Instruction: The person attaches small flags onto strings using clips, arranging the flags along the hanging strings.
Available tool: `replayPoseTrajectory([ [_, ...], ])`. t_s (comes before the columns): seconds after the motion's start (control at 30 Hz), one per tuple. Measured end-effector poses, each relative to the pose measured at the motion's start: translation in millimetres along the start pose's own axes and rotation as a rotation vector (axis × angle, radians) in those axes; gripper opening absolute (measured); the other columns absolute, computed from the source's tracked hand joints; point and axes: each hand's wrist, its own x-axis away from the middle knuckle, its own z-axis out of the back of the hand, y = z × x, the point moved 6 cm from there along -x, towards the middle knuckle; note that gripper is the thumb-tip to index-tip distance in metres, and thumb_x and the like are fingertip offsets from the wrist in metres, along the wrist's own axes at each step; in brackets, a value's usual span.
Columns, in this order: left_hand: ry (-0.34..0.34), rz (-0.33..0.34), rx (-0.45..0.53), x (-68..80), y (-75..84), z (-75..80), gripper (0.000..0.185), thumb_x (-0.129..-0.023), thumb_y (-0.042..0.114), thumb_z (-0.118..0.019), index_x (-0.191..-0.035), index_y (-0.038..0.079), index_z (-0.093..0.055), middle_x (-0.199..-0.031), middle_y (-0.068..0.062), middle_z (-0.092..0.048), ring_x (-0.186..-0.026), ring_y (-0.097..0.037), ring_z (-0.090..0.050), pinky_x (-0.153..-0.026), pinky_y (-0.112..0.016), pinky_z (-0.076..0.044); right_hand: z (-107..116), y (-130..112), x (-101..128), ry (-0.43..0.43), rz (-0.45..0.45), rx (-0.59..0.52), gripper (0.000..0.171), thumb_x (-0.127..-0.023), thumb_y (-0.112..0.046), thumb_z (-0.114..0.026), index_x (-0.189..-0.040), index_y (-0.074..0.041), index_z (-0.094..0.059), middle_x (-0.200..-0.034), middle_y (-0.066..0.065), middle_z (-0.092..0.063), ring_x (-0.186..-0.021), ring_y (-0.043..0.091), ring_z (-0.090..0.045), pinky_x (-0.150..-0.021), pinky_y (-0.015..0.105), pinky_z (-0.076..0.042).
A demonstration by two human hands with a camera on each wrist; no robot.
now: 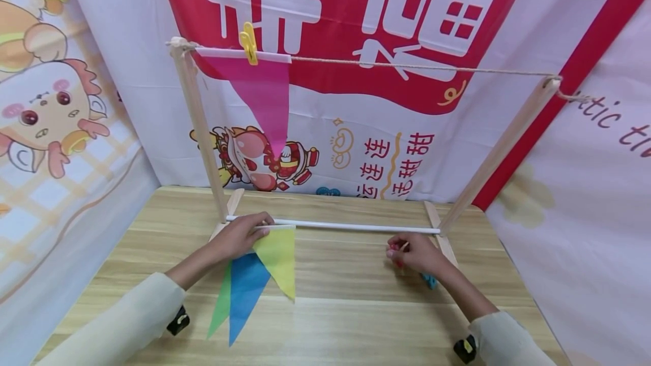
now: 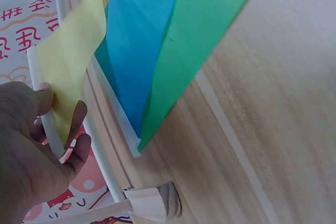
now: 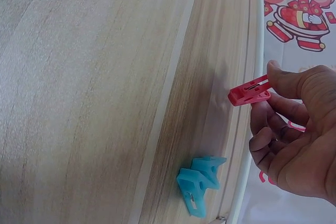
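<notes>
My left hand [image 1: 241,236] holds a yellow pennant [image 1: 280,256] by its white top edge, thumb on one side and fingers on the other in the left wrist view. Below that hand, a blue pennant [image 1: 246,287] and a green pennant [image 1: 221,301] lie overlapping on the table. On the right, my right hand [image 1: 419,253] pinches a red clothespin [image 3: 248,92] between thumb and fingers, just above the table. Teal clothespins [image 3: 194,190] lie beneath it, partly hidden by the hand in the head view. A pink pennant [image 1: 269,97] hangs from the string [image 1: 407,65] under a yellow clothespin [image 1: 248,44].
Two wooden posts, left [image 1: 200,134] and right [image 1: 500,154], carry the string, tied at their tops. A white rod [image 1: 356,225] joins them near the table [image 1: 356,326]. Printed cloth [image 1: 341,100] hangs behind and at both sides.
</notes>
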Motion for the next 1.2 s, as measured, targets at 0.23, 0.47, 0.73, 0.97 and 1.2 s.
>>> replayPoseTrajectory([
  [0.23,0.0,0.039,0.099,-2.5,4.5,1.8,0.022,-0.117,0.014,-0.062,-0.135,0.022,-0.072,-0.143,-0.012,-0.077,-0.135,-0.037,-0.07,-0.118,-0.068,-0.055,0.3,-2.6,-1.3,0.002,0.001,0.003,0.024,-0.105,-0.015,-0.081,-0.121,0.003,-0.081,-0.103,0.008,-0.081,-0.094,0.016,-0.072,-0.082,0.031,-0.062],
  [0.47,0.001,0.09,0.167,-4.1,9.4,4.9,0.025,-0.112,0.007,-0.064,-0.135,0.013,-0.072,-0.13,-0.01,-0.078,-0.116,-0.028,-0.068,-0.11,-0.059,-0.06,0.2,-2.6,-1.4,0.007,-0.024,0.008,0.028,-0.104,-0.018,-0.082,-0.124,0.002,-0.08,-0.104,0.007,-0.081,-0.09,0.014,-0.072,-0.081,0.033,-0.061],
  [0.73,-0.006,0.125,0.154,-8.4,13.4,6.7,0.014,-0.109,0.008,-0.073,-0.12,0.011,-0.081,-0.114,-0.004,-0.082,-0.101,-0.022,-0.069,-0.099,-0.047,-0.063,1.2,-6.5,-0.8,-0.001,-0.03,0.007,0.03,-0.105,-0.02,-0.082,-0.126,0.001,-0.08,-0.104,0.006,-0.082,-0.092,0.016,-0.073,-0.083,0.035,-0.061],
  [0.97,0.01,0.05,0.149,-10.3,20.2,9.1,0.009,-0.105,0.014,-0.082,-0.112,0.015,-0.086,-0.098,0.005,-0.081,-0.091,-0.016,-0.068,-0.088,-0.035,-0.06,-0.8,-7.5,-1.1,0.008,-0.026,0.005,0.028,-0.105,-0.02,-0.083,-0.124,0.0,-0.081,-0.103,0.004,-0.082,-0.093,0.014,-0.074,-0.085,0.034,-0.062],
  [1.2,0.062,0.035,0.27,-9.8,24.6,12.2,0.012,-0.101,0.023,-0.088,-0.111,0.016,-0.088,-0.1,0.001,-0.084,-0.09,-0.018,-0.072,-0.079,-0.03,-0.065,1.9,-10.3,-3.7,0.021,-0.017,-0.021,0.029,-0.105,-0.017,-0.082,-0.126,0.003,-0.079,-0.106,0.008,-0.083,-0.094,0.015,-0.076,-0.085,0.032,-0.064],
])
